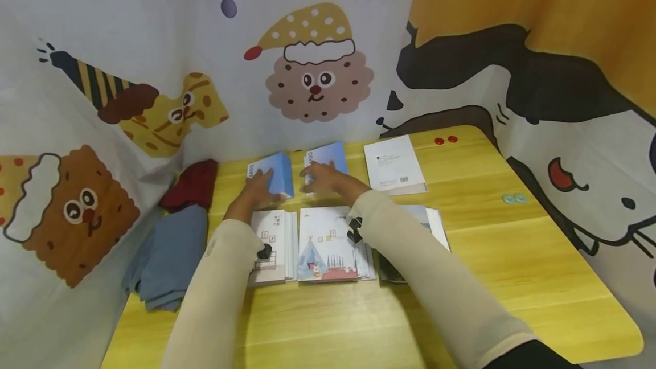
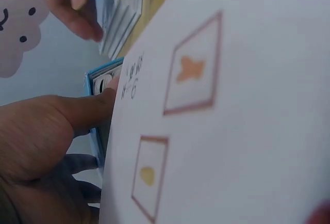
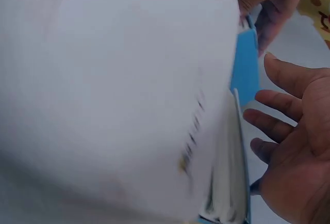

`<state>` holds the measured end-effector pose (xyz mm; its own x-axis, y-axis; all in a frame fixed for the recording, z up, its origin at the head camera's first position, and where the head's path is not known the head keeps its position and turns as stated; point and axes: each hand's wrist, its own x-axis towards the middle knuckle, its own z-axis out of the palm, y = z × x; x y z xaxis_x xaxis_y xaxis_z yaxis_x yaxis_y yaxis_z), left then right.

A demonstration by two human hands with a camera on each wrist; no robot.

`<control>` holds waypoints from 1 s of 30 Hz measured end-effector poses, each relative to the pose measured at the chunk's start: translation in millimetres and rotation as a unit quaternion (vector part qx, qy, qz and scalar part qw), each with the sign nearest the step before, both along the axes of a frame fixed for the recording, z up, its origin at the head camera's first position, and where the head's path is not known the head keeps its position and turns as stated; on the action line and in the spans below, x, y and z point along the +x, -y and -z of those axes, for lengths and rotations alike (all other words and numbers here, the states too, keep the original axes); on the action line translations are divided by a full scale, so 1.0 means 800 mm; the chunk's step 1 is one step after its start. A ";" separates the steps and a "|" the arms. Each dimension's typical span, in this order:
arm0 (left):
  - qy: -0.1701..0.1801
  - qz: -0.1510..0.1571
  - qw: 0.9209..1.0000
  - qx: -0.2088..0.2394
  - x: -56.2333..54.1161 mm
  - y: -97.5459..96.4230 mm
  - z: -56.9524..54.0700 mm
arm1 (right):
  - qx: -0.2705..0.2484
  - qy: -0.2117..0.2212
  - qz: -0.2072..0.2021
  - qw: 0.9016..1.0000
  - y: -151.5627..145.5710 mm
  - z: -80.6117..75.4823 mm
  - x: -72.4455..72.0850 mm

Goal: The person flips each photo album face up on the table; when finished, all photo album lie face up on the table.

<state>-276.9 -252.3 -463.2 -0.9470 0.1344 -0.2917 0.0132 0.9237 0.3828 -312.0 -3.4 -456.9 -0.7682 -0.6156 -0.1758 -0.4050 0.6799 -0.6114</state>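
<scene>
Two piles of blue-covered notebooks stand side by side at the back of the table. My left hand [image 1: 258, 189] grips the left blue pile [image 1: 281, 174], its thumb along one edge and its fingers down the side in the left wrist view. Beside the right blue pile [image 1: 338, 158] is my right hand [image 1: 325, 177]. In the right wrist view, the right hand's fingers [image 3: 276, 123] are spread and stand apart from the pile's edge. A white notebook with a tent drawing [image 1: 328, 244] lies in front of both hands and blocks much of both wrist views.
More notebooks lie along the front row, a white pile [image 1: 271, 221] at left and a dark-covered one [image 1: 392, 269] at right. A white notebook [image 1: 394, 164] sits back right. Folded grey cloth [image 1: 171, 255] and dark red cloth [image 1: 192, 184] lie left. Red buttons [image 1: 439, 141] and green buttons [image 1: 508, 199] lie right.
</scene>
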 end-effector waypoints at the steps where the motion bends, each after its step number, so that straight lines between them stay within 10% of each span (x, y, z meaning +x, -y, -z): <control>1: -0.002 0.001 1.000 -0.002 0.001 0.000 0.001 | 0.007 -0.003 -0.004 1.000 0.004 0.002 0.002; 16: 0.017 0.015 0.999 -0.024 0.013 -0.010 -0.003 | 0.062 0.009 -0.081 0.995 0.030 0.009 0.021; 24: -0.025 0.034 0.996 0.083 0.018 0.005 0.000 | -0.031 0.021 -0.066 0.997 0.020 0.003 0.033; 30: -0.061 0.035 0.971 0.226 0.020 0.007 0.010 | -0.162 0.023 -0.046 0.985 0.021 -0.003 0.041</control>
